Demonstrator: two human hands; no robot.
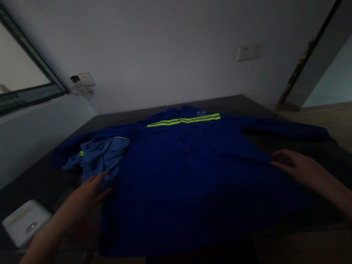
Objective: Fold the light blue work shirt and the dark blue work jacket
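A dark blue long-sleeved work jacket (180, 181) lies spread out with its collar away from me and a yellow-green stripe across the chest. Its lower hem reaches past the near edge of the dark table (232, 103). My right hand (294, 164) pinches the jacket's right side edge between thumb and fingers. At the left side edge, my left hand (93, 192) is closed on the jacket, though dim light blurs its fingertips. Just beyond that hand, a crumpled lighter blue garment (103, 155) rests by the jacket's left sleeve.
A white box-like object (27, 223) sits at the table's left front. Behind the table rises a pale wall with a socket plate (250, 52); more sockets (84, 83) are in the left corner by a window frame (20, 99). Wood-look floor (346, 122) shows at right.
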